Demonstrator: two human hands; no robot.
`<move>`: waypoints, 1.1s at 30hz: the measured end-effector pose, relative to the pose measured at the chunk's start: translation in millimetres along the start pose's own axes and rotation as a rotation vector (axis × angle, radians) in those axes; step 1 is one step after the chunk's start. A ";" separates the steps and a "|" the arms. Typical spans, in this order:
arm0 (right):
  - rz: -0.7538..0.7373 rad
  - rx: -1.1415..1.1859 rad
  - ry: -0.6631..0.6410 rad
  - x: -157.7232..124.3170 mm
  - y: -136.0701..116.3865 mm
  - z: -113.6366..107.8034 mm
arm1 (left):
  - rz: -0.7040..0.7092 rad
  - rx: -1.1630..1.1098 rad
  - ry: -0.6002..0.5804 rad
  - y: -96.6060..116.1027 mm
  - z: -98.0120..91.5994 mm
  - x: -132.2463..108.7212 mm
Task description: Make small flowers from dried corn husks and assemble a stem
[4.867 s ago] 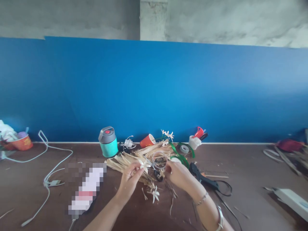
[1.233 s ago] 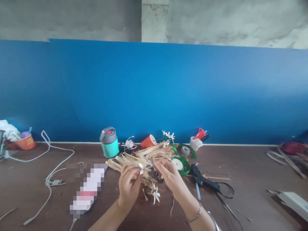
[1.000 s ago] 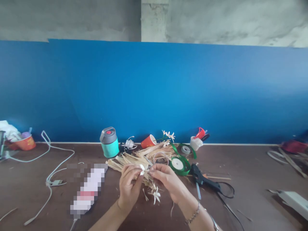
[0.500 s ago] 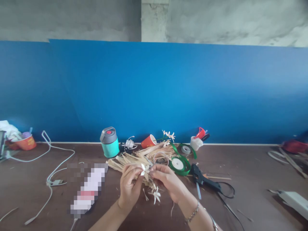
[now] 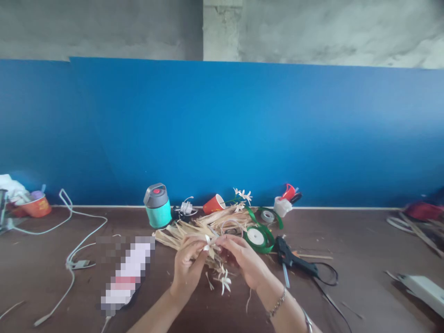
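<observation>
Between my two hands is a small white flower [image 5: 210,245] with narrow pointed petals. My left hand [image 5: 189,263] is closed on it, thumb and forefinger pinching it from the left. From the other side, the closed fingertips of my right hand [image 5: 244,259] pinch at the petals. Below them on the table lies another white flower [image 5: 225,281], beside a small pale bud [image 5: 209,281]. Behind my hands spreads a pile of dried, straw-coloured husk strips [image 5: 180,231], partly covered by my fingers.
A roll of green ribbon [image 5: 268,243] and a black glue gun [image 5: 294,261] lie to the right. Behind the husks are a tipped red paper cup [image 5: 212,204] with a flower stem and a turquoise flask [image 5: 158,212]. White cables [image 5: 71,254] trail on the left.
My right fingertips have shifted slightly up over the flower's petals, and the petals show more openly. My left hand keeps its pinch almost unmoved.
</observation>
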State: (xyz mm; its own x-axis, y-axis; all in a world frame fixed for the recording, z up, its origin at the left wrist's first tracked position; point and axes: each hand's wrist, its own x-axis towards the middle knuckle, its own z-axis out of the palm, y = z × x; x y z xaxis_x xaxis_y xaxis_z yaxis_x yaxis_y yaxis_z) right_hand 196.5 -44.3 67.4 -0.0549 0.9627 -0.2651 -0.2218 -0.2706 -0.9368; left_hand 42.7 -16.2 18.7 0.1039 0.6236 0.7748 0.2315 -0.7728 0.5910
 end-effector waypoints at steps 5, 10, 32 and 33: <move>-0.003 0.036 -0.002 3.0 3.2 -1.1 | -0.085 -0.089 -0.132 0.5 1.9 1.6; -0.003 0.066 0.043 8.3 6.2 -4.6 | -0.150 -0.117 -0.156 -2.1 4.1 0.8; 0.121 0.217 0.023 13.4 14.8 0.3 | -0.428 -0.122 0.020 -14.1 7.2 -3.4; 0.094 0.150 0.045 13.6 14.2 -0.4 | -0.487 -0.156 0.008 -14.4 7.7 -3.2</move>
State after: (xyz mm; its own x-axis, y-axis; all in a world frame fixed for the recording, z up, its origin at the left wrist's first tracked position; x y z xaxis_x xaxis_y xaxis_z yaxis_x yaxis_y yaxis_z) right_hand 193.0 -35.1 50.4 -0.0393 0.9309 -0.3631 -0.3609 -0.3520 -0.8636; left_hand 46.5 -6.1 5.9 0.0126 0.9155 0.4022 0.1041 -0.4012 0.9100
